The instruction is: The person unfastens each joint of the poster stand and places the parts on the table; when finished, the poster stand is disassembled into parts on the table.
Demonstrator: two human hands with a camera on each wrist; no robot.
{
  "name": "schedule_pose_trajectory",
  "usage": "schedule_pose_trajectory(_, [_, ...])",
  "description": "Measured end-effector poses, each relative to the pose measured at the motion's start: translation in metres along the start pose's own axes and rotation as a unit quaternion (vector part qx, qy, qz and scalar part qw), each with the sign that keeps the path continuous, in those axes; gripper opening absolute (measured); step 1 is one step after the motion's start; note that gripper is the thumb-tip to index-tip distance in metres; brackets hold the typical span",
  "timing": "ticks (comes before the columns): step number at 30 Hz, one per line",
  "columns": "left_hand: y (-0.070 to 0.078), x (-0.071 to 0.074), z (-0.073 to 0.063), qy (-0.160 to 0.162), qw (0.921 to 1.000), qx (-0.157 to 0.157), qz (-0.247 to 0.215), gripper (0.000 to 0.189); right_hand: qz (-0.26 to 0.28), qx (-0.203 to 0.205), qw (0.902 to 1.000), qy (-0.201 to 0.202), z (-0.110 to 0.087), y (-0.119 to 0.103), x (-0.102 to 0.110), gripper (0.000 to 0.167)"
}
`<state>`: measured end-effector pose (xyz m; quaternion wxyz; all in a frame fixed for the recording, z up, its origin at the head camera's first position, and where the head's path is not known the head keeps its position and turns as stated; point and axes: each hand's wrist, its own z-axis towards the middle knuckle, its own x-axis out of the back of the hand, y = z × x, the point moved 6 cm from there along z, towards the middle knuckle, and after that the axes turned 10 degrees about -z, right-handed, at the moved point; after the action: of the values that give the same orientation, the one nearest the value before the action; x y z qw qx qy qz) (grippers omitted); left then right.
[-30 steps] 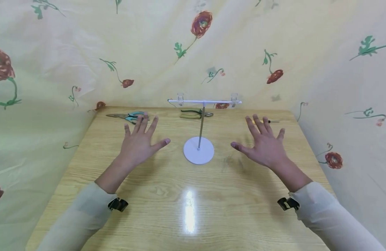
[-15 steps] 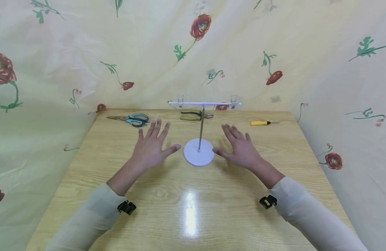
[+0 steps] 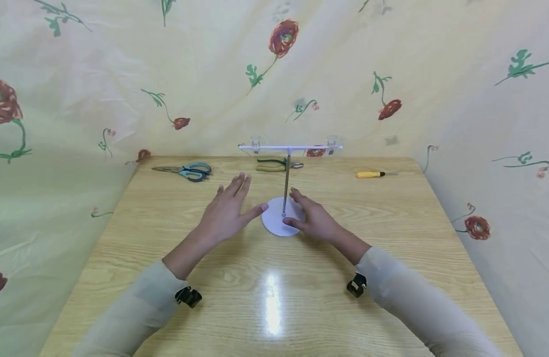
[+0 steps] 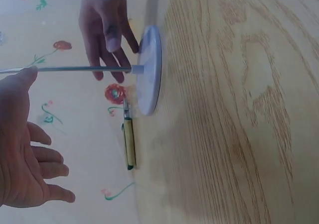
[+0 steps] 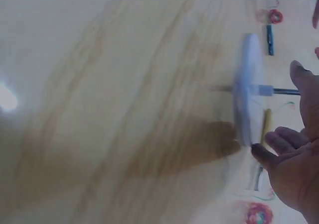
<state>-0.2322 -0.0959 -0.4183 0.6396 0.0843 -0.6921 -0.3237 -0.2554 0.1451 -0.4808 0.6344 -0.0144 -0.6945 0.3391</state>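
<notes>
A white stand (image 3: 286,182) has a round base (image 3: 274,226), a thin metal pole and a crossbar (image 3: 270,147) carrying two clear clips. My right hand (image 3: 318,220) is over the right side of the base, thumb and fingers spread about the pole; in the right wrist view the hand (image 5: 294,171) shows a gap to the pole, and whether a fingertip touches the base cannot be told. To the left of the base my left hand (image 3: 225,213) hovers with straight fingers, its thumb near the base's edge. Neither hand holds anything.
Along the back of the wooden table (image 3: 229,297) lie blue-handled scissors (image 3: 185,171) at left, green-handled pliers (image 3: 274,166) behind the pole, and a yellow-handled screwdriver (image 3: 370,174) at right. A flowered cloth (image 3: 212,74) hangs behind and at both sides.
Both hands have moved inward toward the stand, the right one farther, from near the screwdriver to over the base. My left hand has moved away from the scissors. The stand has stayed put.
</notes>
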Motion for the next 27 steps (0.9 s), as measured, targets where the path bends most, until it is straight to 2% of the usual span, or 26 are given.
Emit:
schedule_pose_trajectory(5, [0.007, -0.006, 0.005, -0.001, 0.9976, 0.001, -0.069, 0.102, 0.028, 0.002, 0.999, 0.035, 0.008, -0.001, -0.007, 0.087])
schedule_pose_trajectory(9, [0.012, -0.01, 0.009, -0.008, 0.9952, 0.004, -0.098, 0.095, 0.053, 0.024, 0.9964, 0.061, 0.013, -0.006, -0.009, 0.075])
schedule_pose_trajectory(14, [0.019, -0.011, 0.011, -0.01, 0.9942, 0.0, -0.107, 0.093, 0.075, 0.047, 0.9947, 0.053, 0.017, -0.012, -0.014, 0.07])
schedule_pose_trajectory(22, [0.027, -0.009, 0.011, -0.006, 0.9931, -0.011, -0.116, 0.096, 0.051, 0.044, 0.996, 0.059, 0.016, -0.013, -0.018, 0.068])
schedule_pose_trajectory(27, [0.029, -0.007, 0.012, 0.0, 0.9927, -0.017, -0.119, 0.096, 0.033, 0.051, 0.9956, 0.071, 0.015, -0.017, -0.018, 0.059])
